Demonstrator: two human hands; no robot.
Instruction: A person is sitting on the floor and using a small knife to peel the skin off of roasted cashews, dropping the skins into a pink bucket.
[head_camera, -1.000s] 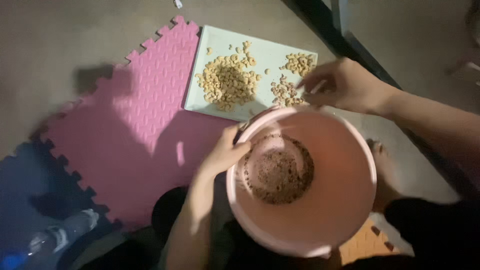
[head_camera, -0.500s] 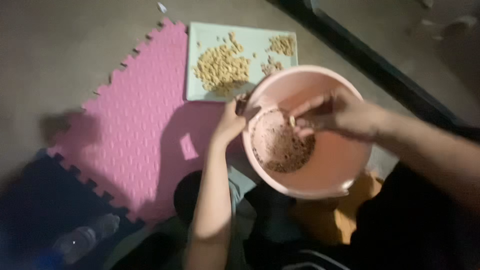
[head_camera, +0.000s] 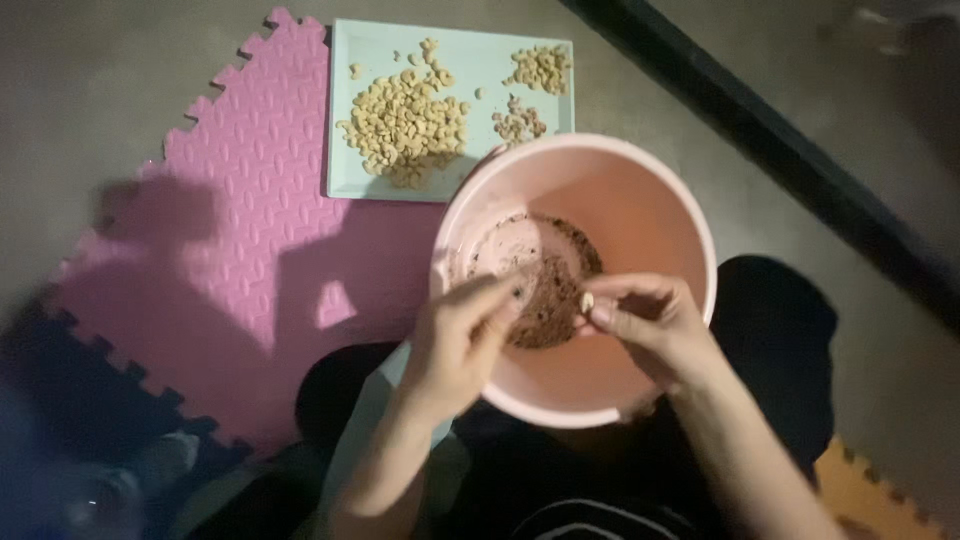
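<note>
Hands meet over the pink bowl (head_camera: 640, 200) resting on our lap: our right hand (head_camera: 650, 325) pinches one pale nut (head_camera: 587, 301) between narrowed fingertips, while our left hand (head_camera: 462, 340), fingers loosely curled and holding nothing we can make out, reaches over the near-left rim toward the brown husks (head_camera: 545, 295) inside. Farther off, the pale tray (head_camera: 345, 120) on the pink mat (head_camera: 250, 250) keeps the peeled nuts (head_camera: 408, 125) heaped apart, likely to separate clean from unpeeled.

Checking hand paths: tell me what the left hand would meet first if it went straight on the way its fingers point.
Probably the right hand, whose fingers pinch a small pale nut; the left hand points right across the bowl. Depth is unclear; it might pass over the brown heap first.
</note>
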